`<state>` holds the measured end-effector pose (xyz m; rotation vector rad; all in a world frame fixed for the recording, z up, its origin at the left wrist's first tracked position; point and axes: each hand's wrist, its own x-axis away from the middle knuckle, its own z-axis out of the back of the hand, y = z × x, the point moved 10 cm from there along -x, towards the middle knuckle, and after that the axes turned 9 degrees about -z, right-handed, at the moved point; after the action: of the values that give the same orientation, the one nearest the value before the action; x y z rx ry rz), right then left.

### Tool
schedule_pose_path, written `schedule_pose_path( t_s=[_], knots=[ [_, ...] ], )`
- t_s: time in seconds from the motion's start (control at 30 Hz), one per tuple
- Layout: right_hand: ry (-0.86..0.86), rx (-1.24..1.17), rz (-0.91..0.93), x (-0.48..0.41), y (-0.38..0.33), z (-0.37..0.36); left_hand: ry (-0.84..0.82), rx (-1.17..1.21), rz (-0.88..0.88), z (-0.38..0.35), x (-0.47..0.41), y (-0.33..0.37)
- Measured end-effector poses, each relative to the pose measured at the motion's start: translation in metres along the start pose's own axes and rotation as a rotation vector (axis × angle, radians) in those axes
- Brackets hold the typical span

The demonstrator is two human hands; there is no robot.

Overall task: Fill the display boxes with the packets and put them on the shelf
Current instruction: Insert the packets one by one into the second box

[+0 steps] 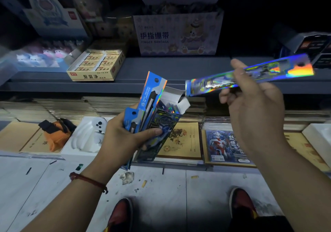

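The left arm extended from the lower left, bare, with a red cord bracelet [87, 180] round its wrist. The left hand [121, 135] was held at mid-frame, fingers curled behind a display box [161, 124] and some blue packets [148, 95], thumb pressed across the front. The right arm extended from the lower right. The right hand [254, 110] was higher, back toward the camera — its fingers pinching one holographic packet [279, 69] that slanted up to the right.

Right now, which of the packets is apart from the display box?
The holographic packet pinched in the right hand, raised by the shelf. The other packets are bunched with the open display box in the left hand.
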<state>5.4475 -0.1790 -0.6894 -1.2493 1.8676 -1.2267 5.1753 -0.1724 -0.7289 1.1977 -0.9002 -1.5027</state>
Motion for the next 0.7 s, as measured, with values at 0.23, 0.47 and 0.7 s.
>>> schedule_pose_path(
  t_s=[0.23,0.47,0.7],
  knots=[
    [-0.108,-0.007,0.034,0.011,-0.007,-0.013,0.001,0.008,-0.011,-0.001,0.001,0.002],
    [-0.203,0.123,0.005,0.013,0.001,-0.024,-0.009,0.008,-0.016,-0.002,0.0,0.002],
    [-0.224,0.278,0.067,0.015,0.004,-0.029,-0.057,-0.007,-0.032,-0.006,0.003,0.004]
  ],
)
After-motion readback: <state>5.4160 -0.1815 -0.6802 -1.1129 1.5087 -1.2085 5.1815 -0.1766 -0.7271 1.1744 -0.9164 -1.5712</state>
